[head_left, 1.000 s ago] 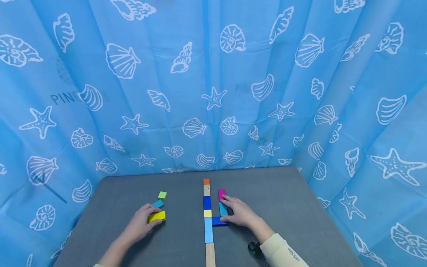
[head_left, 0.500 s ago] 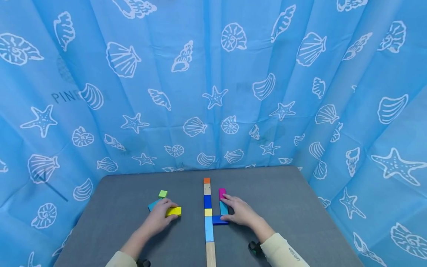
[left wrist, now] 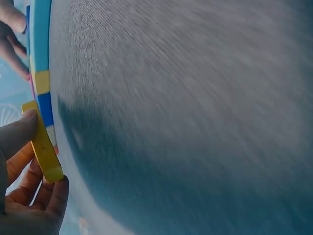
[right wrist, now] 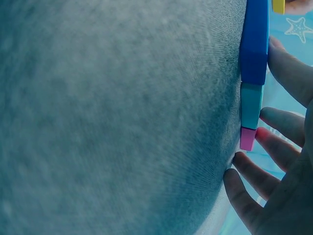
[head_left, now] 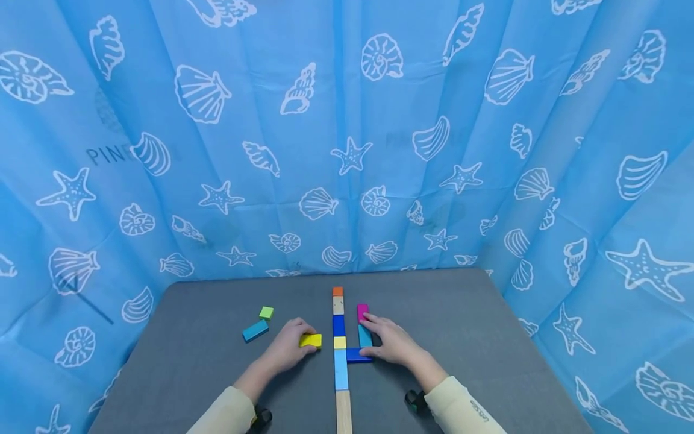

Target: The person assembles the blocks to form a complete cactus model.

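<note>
My left hand (head_left: pixel 286 348) pinches a yellow block (head_left: pixel 311 341) between thumb and fingers, just left of a straight row of blocks. In the left wrist view the yellow block (left wrist: pixel 45 147) is held above the grey table. My right hand (head_left: pixel 394 345) rests over a side branch, its fingers spread and fairly straight. The thumb is at a dark blue block (head_left: pixel 355 355) that joins the row at a right angle. Fingertips lie against a teal block (head_left: pixel 365 337) and a magenta block (head_left: pixel 362 310), which run away from me, parallel to the row.
The row holds orange (head_left: pixel 338 291), plain wood, blue, pale yellow, light blue (head_left: pixel 340 369) and long wooden (head_left: pixel 344 411) blocks. Left of it lie a loose teal block (head_left: pixel 255 331) and a small lime block (head_left: pixel 266 313). A blue shell-print curtain (head_left: pixel 347 181) hangs behind the grey table (head_left: pixel 434 295).
My left hand has carried the yellow block rightward, close to the row, uncovering the loose teal block. My right hand has stayed at the side branch.
</note>
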`<control>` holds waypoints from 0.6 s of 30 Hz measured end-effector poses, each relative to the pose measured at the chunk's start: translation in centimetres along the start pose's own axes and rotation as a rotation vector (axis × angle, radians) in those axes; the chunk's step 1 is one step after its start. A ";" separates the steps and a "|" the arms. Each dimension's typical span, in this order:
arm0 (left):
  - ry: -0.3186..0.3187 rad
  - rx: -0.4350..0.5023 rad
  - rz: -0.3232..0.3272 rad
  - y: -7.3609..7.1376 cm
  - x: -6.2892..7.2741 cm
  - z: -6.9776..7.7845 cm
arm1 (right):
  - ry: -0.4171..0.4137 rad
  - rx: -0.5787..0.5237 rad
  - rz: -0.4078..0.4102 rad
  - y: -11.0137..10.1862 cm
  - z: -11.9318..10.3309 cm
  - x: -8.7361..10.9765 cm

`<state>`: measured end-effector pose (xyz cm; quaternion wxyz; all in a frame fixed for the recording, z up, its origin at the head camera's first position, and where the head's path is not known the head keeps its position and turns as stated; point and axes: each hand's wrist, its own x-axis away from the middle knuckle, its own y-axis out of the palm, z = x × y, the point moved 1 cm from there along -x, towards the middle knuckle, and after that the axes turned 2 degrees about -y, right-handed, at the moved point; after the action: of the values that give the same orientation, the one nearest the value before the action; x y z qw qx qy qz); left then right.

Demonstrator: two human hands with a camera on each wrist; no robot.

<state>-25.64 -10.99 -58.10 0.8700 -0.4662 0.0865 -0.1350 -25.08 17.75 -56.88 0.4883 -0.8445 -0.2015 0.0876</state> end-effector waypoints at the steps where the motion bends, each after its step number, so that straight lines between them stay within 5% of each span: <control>1: -0.004 -0.004 -0.006 0.3 -0.3 0.1 | 0.001 0.004 0.000 0.0 0.0 0.0; 18: -0.053 -0.008 -0.024 1.8 -2.8 1.3 | -0.006 -0.005 0.007 -0.1 0.1 0.2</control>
<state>-27.63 -8.10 -58.80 0.8685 -0.4739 0.0585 -0.1328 -24.98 17.90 -56.85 0.4851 -0.8463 -0.2003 0.0914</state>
